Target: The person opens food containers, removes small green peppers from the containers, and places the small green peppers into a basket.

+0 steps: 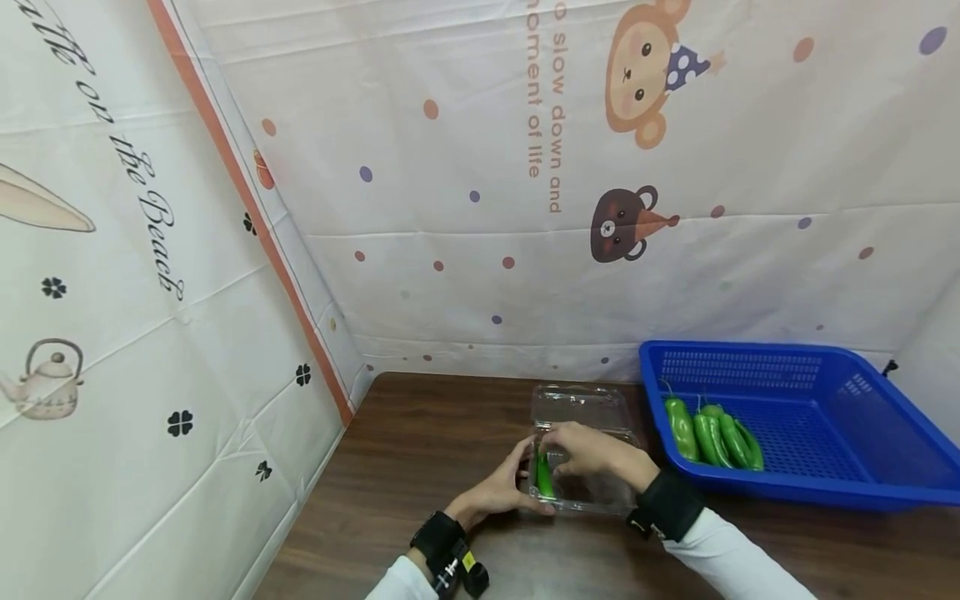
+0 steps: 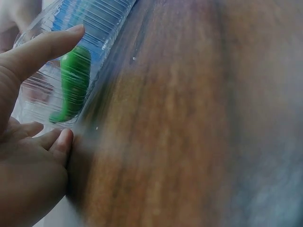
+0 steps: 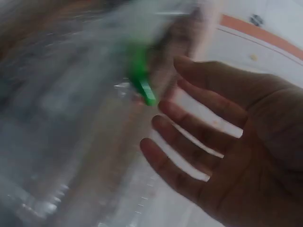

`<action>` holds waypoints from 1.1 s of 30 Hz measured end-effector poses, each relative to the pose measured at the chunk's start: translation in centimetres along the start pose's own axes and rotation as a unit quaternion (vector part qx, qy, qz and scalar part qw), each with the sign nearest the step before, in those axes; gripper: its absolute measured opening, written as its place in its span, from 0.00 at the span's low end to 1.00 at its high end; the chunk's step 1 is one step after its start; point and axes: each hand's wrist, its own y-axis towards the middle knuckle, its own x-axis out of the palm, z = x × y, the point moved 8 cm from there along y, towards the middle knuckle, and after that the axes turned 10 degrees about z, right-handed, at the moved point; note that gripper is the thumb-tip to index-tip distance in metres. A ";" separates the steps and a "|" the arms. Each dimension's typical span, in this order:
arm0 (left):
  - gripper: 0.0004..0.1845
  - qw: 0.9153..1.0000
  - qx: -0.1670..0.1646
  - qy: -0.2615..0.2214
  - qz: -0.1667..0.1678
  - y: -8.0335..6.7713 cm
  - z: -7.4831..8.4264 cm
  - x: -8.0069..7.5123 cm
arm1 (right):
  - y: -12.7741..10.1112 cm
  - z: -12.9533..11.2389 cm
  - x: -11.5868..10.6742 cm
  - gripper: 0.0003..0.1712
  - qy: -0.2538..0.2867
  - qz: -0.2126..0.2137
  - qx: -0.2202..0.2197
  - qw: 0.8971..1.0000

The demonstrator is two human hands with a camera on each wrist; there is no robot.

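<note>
A clear plastic clamshell box (image 1: 592, 492) sits on the brown table with its lid (image 1: 577, 404) open toward the back. One green pepper (image 1: 543, 479) lies in its left end and shows through the ribbed wall (image 2: 73, 85). My left hand (image 1: 525, 477) holds the box's left side, thumb (image 2: 42, 47) on the rim and fingers (image 2: 54, 142) at the base. My right hand (image 1: 562, 446) hovers over the box with fingers (image 3: 189, 123) spread and holding nothing. In the blurred right wrist view the pepper (image 3: 142, 82) lies just beyond the fingertips.
A blue plastic basket (image 1: 825, 417) stands at the right, close to the box, with several green peppers (image 1: 712, 433) at its left end. Printed cloth walls (image 1: 450, 250) close off the back and left. Bare wood tabletop (image 1: 420, 442) lies left of the box.
</note>
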 end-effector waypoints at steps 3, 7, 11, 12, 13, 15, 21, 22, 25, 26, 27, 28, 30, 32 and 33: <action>0.60 1.000 -0.003 0.000 -0.003 -0.1 -0.1 -0.1 | -0.1 -0.4 1.1 0.15 -0.016 -0.022 -0.023 0.999; 0.60 1.000 -0.005 0.002 -0.002 -0.1 -0.2 -0.1 | -0.1 -0.6 1.9 0.16 -0.038 -0.034 -0.047 0.998; 0.61 1.000 -0.001 0.008 -0.002 -0.1 -0.1 0.0 | 0.0 -0.4 2.2 0.18 -0.059 -0.036 -0.040 0.997; 0.61 1.000 0.000 0.009 -0.003 -0.1 -0.1 0.0 | -0.1 -0.3 2.3 0.19 -0.060 -0.038 -0.031 0.997; 0.61 1.000 0.002 0.008 -0.004 -0.1 -0.1 0.0 | -0.1 -0.2 2.5 0.20 -0.061 -0.037 -0.028 0.997; 0.61 1.000 0.003 0.007 -0.005 -0.1 -0.1 0.1 | -0.1 -0.1 2.7 0.22 -0.065 -0.036 -0.019 0.997; 0.61 1.000 0.014 0.005 0.000 -0.1 0.1 0.1 | -0.5 0.2 3.2 0.19 -0.102 -0.013 -0.008 0.995; 0.61 1.000 0.016 0.004 0.000 0.0 0.1 0.1 | -0.6 0.2 3.2 0.18 -0.108 -0.008 -0.008 0.994; 0.60 1.000 0.019 -0.001 0.000 0.0 0.2 0.1 | -0.8 0.3 2.8 0.15 -0.118 0.012 -0.021 0.993; 0.60 1.000 0.019 -0.004 0.000 0.0 0.2 0.1 | -0.8 0.3 2.7 0.15 -0.119 0.016 -0.028 0.992; 0.60 1.000 0.019 -0.006 -0.001 0.1 0.2 0.1 | -0.9 0.2 2.6 0.14 -0.118 0.022 -0.039 0.992; 0.60 1.000 0.019 -0.009 -0.002 0.1 0.2 0.1 | -0.9 0.1 2.4 0.13 -0.115 0.027 -0.051 0.992; 0.60 1.000 0.019 -0.010 -0.002 0.1 0.2 0.0 | -1.1 -0.1 2.0 0.13 -0.105 0.034 -0.065 0.992; 0.60 1.000 0.015 -0.007 0.000 0.1 0.1 -0.1 | -1.1 -0.3 1.5 0.12 -0.094 0.044 -0.071 0.992; 0.60 1.000 0.013 -0.004 0.001 0.1 0.0 -0.2 | -1.1 -0.3 1.1 0.12 -0.089 0.051 -0.068 0.992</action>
